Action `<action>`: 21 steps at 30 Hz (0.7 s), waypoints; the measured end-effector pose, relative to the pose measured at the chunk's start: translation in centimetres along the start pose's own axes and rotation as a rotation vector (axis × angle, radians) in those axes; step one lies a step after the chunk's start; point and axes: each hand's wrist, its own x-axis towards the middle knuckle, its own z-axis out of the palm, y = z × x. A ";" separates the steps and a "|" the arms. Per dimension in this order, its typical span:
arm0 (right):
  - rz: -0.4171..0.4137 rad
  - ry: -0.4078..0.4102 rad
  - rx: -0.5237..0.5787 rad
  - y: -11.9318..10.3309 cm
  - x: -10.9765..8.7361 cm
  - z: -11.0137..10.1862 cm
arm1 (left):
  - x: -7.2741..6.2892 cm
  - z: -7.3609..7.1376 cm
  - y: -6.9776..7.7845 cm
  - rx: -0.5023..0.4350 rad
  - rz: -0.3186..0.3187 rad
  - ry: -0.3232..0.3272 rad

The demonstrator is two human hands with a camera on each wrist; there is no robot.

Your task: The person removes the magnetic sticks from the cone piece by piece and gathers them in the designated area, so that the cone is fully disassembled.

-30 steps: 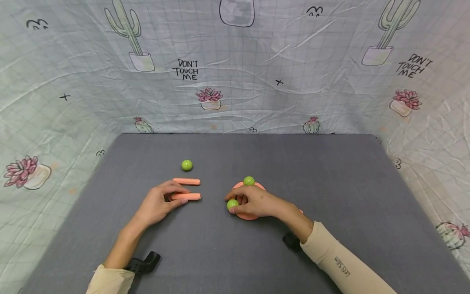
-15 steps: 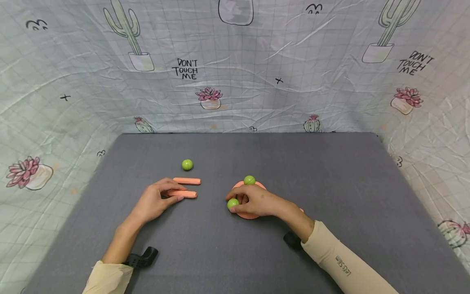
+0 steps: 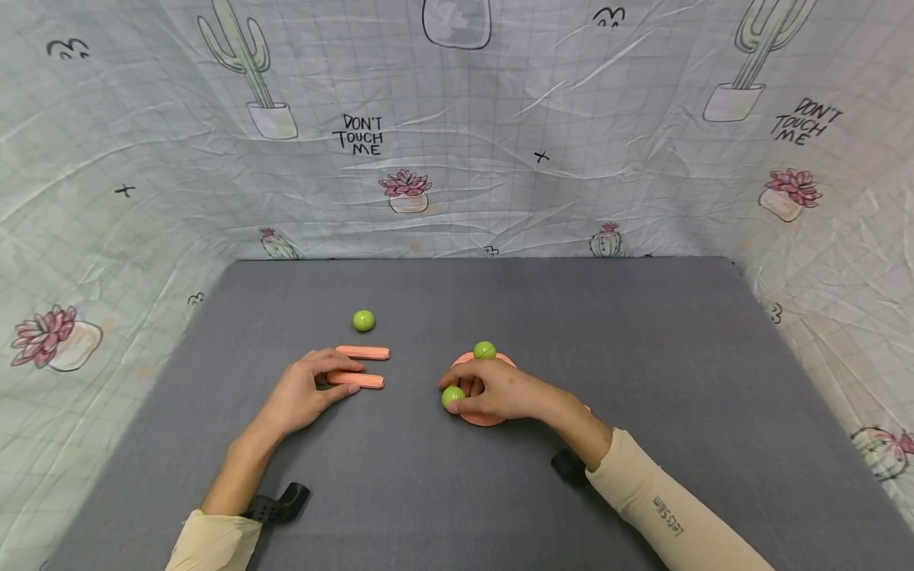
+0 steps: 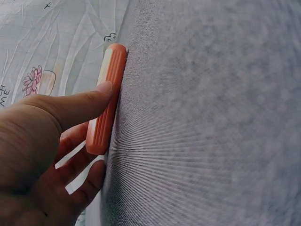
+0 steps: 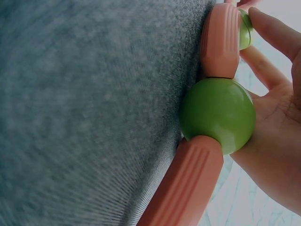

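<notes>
My left hand (image 3: 296, 392) pinches an orange ridged rod (image 3: 364, 381) low over the table; in the left wrist view the thumb lies along the rod (image 4: 107, 106). Just behind it lies a second orange rod (image 3: 364, 352). My right hand (image 3: 500, 388) holds a green ball (image 3: 453, 397) between thumb and fingers. Under that hand shows a rounded orange shape (image 3: 484, 420), partly hidden, with another green ball (image 3: 485, 350) at its far side. The right wrist view shows ridged orange pieces (image 5: 186, 183) meeting a green ball (image 5: 218, 115) near the palm.
A loose green ball (image 3: 363, 320) lies behind the two rods. The grey table (image 3: 607, 317) ends at a printed cloth backdrop (image 3: 485, 198) at the back and sides. A bit of orange (image 3: 587, 409) shows beside the right wrist.
My left hand has shifted slightly left with the orange rod, away from the rounded orange shape. The right hand and its green ball have stayed nearly still.
</notes>
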 end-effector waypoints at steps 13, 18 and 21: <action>0.037 0.067 0.038 -0.1 -0.9 -1.1 | -0.6 0.2 0.6 0.012 -0.043 0.055; 0.102 0.110 0.113 0.0 -1.8 -1.7 | -0.4 1.1 1.0 0.004 -0.006 0.100; 0.104 0.140 0.127 0.1 -2.2 -2.0 | -0.2 1.2 1.4 -0.020 0.000 0.129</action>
